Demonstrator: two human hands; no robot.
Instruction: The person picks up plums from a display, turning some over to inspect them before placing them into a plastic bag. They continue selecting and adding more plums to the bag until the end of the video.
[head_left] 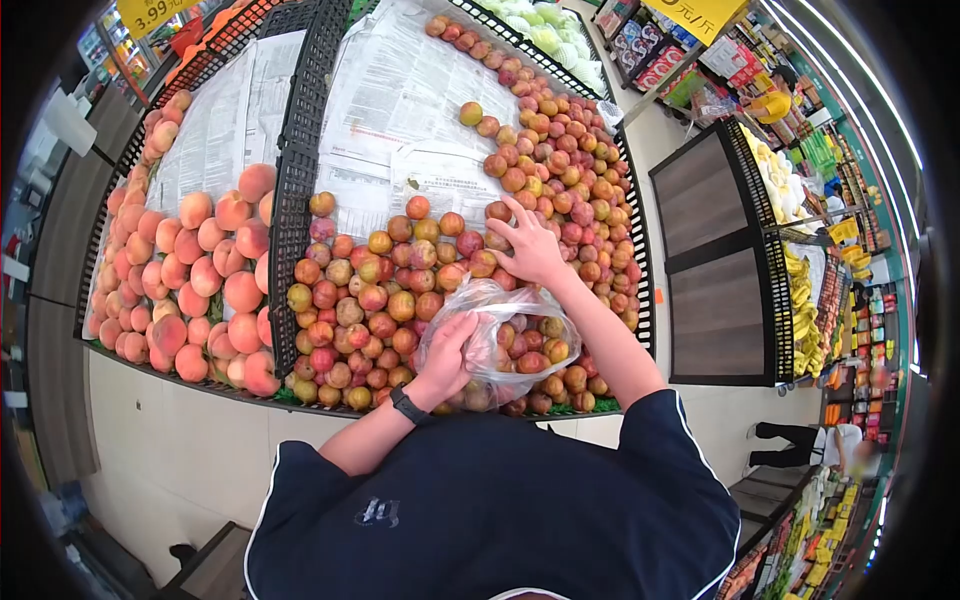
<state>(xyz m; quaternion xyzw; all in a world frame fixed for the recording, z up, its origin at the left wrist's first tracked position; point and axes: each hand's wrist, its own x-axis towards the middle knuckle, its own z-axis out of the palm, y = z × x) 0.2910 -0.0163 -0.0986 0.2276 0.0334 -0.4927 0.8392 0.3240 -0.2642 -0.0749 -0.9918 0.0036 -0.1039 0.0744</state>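
Observation:
A black crate with newspaper lining (390,110) holds many red and yellow plums (585,150). My left hand (448,355), a black watch on its wrist, is closed on the side of a clear plastic bag (480,375). The bag hangs over the plums near the crate's front edge, and several plums show in and through it. My right hand (530,245) reaches past the bag to the plums at the edge of the newspaper. Its fingers are spread and touch or nearly touch a plum (498,211); nothing is seen held in it.
Peaches (195,260) fill a crate on the left, behind a black mesh divider (298,170). Pale wrapped produce (545,35) lies beyond the plums. Across an aisle on the right is a stand (710,260) with bananas (803,310). A person (815,445) is at the lower right.

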